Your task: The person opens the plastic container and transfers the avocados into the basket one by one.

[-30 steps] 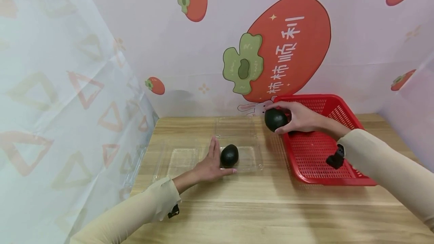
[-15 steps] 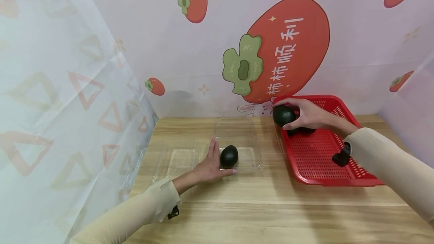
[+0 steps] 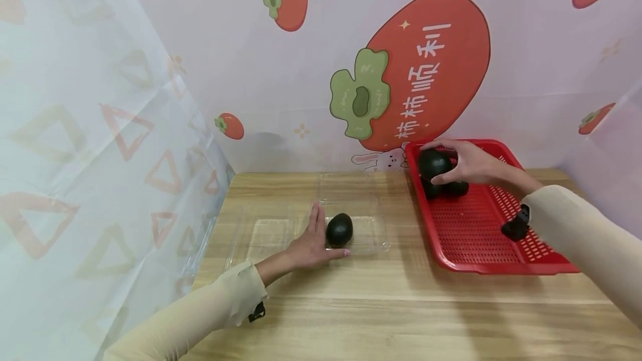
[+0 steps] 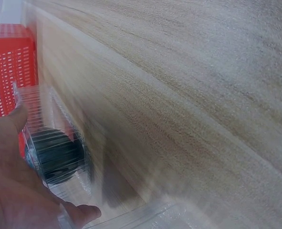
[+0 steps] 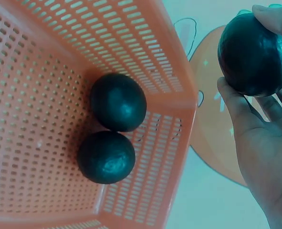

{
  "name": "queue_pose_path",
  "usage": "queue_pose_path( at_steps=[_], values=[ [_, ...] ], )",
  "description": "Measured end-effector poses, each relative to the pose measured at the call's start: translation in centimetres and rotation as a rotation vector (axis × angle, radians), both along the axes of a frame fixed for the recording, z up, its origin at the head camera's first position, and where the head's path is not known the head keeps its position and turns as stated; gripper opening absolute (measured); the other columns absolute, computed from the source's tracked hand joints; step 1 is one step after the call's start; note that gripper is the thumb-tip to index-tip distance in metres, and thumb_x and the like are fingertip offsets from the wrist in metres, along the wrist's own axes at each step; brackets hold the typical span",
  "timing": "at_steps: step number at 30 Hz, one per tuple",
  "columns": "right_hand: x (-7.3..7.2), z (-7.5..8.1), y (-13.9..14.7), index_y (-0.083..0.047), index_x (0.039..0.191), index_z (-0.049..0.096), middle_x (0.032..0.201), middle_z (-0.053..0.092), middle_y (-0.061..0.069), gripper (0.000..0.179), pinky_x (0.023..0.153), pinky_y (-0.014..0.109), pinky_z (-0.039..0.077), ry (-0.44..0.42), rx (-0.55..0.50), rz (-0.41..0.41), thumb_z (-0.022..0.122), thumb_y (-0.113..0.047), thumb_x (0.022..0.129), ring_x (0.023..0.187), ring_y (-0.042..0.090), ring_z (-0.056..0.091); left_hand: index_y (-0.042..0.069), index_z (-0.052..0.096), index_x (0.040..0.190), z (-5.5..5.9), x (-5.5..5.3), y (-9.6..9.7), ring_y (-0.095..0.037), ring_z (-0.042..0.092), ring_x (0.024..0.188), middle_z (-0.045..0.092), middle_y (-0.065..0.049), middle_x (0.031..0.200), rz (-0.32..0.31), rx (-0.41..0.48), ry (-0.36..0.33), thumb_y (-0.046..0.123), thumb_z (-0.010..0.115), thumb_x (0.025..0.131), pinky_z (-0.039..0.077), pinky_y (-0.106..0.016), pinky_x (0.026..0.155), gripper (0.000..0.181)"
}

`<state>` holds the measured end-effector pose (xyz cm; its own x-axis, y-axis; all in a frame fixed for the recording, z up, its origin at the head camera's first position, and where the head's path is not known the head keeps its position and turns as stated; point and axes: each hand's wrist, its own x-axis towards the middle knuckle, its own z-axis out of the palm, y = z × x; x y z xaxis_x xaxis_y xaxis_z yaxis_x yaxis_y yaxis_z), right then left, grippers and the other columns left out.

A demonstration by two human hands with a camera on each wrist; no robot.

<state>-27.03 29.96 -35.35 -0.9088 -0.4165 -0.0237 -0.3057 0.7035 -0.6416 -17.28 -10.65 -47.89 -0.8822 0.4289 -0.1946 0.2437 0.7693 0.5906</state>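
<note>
A dark avocado sits in a clear plastic clamshell box, whose lid lies folded back. Against the near left side of that box rests my left hand, fingers straight and thumb stretched along the front. The left wrist view shows this avocado through the ribbed wall. My right hand grips another avocado over the back left corner of the red basket. Two more avocados, an upper one and a lower one, touch each other inside the basket in the right wrist view.
Left of the left hand lies another clear plastic box. Further clear plastic stands at the table's left edge. Fruit-printed sheets enclose the wooden table at the back and sides.
My right hand has carried its avocado to the right, from left of the basket's rim to above the basket corner. The left hand and its box have stayed put.
</note>
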Motion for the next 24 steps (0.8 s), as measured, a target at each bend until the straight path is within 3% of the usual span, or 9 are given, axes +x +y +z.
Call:
queue_pose_path(
  at_steps=[13,20,24],
  values=[
    [0.1,0.5,1.7,-0.015,0.151,0.053,0.148,0.056,0.019,0.078,0.096,0.059,0.057,-0.032,0.028,-0.059,0.090,-0.026,0.083,0.130,0.042,0.050,-0.004,-0.010,0.166,0.0,0.0,0.0,-0.049,0.039,0.150,-0.020,-0.023,0.174,0.007,0.007,-0.007,0.058,0.077,0.092,0.049,-0.030,0.050,0.130],
    [0.0,0.3,2.9,-0.016,0.150,0.054,0.145,0.059,0.018,0.076,0.089,0.042,0.057,-0.033,0.055,-0.093,0.091,-0.025,0.084,0.128,0.039,0.052,-0.004,-0.009,0.166,-0.2,0.0,0.0,-0.049,0.038,0.150,-0.019,-0.024,0.174,0.006,0.002,-0.005,0.057,0.078,0.092,0.051,-0.030,0.054,0.130],
    [-0.3,0.2,3.6,-0.017,0.150,0.054,0.145,0.058,0.017,0.076,0.088,0.041,0.057,-0.038,0.068,-0.113,0.090,-0.025,0.084,0.127,0.039,0.052,-0.003,-0.010,0.166,-0.1,0.0,0.0,-0.048,0.035,0.152,-0.020,-0.022,0.174,0.008,0.005,-0.012,0.058,0.077,0.092,0.050,-0.030,0.052,0.130]
  ],
)
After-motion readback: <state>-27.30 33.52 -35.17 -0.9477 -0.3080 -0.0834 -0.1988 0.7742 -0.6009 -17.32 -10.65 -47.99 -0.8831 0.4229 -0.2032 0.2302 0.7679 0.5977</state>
